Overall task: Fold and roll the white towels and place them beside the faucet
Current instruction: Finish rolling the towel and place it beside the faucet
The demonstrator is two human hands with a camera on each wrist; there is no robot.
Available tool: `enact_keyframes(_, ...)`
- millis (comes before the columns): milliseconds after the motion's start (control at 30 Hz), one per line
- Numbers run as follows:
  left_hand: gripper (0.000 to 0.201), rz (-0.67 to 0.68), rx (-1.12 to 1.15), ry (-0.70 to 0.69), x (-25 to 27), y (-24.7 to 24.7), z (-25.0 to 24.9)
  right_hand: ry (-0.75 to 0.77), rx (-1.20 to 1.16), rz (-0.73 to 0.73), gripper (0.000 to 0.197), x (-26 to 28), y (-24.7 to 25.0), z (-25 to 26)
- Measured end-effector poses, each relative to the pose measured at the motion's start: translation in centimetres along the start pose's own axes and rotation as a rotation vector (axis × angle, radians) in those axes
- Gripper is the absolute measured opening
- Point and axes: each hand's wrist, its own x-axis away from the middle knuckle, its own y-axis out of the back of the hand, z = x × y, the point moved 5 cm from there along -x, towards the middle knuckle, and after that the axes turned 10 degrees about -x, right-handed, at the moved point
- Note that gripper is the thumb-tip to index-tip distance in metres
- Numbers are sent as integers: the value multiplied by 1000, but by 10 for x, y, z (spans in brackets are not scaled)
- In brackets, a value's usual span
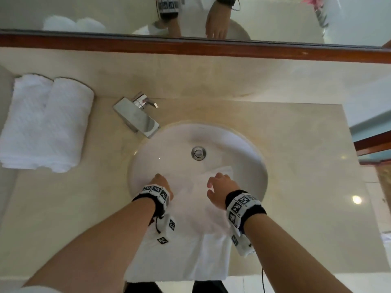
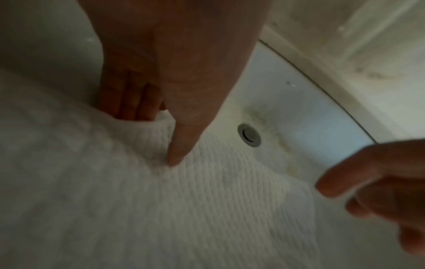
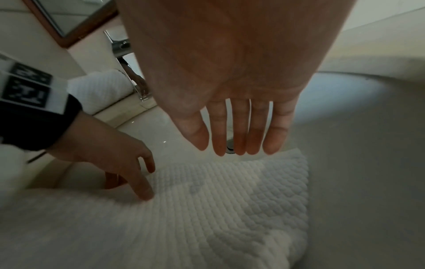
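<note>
We find a white waffle-textured towel (image 1: 190,240) draped from the front edge of the beige marble counter (image 1: 296,123) into the round white sink basin (image 1: 243,149), its far edge lying short of the chrome drain stopper (image 1: 198,153). The left hand (image 1: 160,186) pinches the towel's left far edge: in the left wrist view the fingers (image 2: 128,98) are tucked under the fold and the thumb presses on top. The right hand (image 1: 220,190) hovers over the towel's right side with fingers (image 3: 239,131) straight and spread, holding nothing; we cannot tell whether it touches the cloth. The two hands are apart.

Two rolled white towels (image 1: 46,123) lie side by side, touching, on the counter to the left of the square chrome faucet (image 1: 137,117), whose spout overhangs the basin rim. A wood-framed mirror (image 1: 190,17) runs behind the counter. Nothing lies between the towel in hand and the rolled pair except the faucet and bare counter.
</note>
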Motion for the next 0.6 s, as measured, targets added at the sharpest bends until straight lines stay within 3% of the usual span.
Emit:
enact_keyframes(167,35,85,137,-52,18,4,-17,30,40,63,34,13,6,-14)
enact_keyframes(267,30,-12,264,-189,45,21,-35,10,-113,88,37,17,13,-15)
enact_keyframes(333,41,-95,289,-277,70,33,-44,-39,-348,105,54,17,18,-11)
enact_keyframes(400,60,-179,182,-371,93,40,-51,-64,-630,114,73,19,21,-1)
enact_keyframes(433,65,-215,120,-416,103,40,-53,-57,-714,111,73,19,24,5)
enact_keyframes(600,64,-239,148,-493,136,39,-53,-36,-817,93,38,26,37,19)
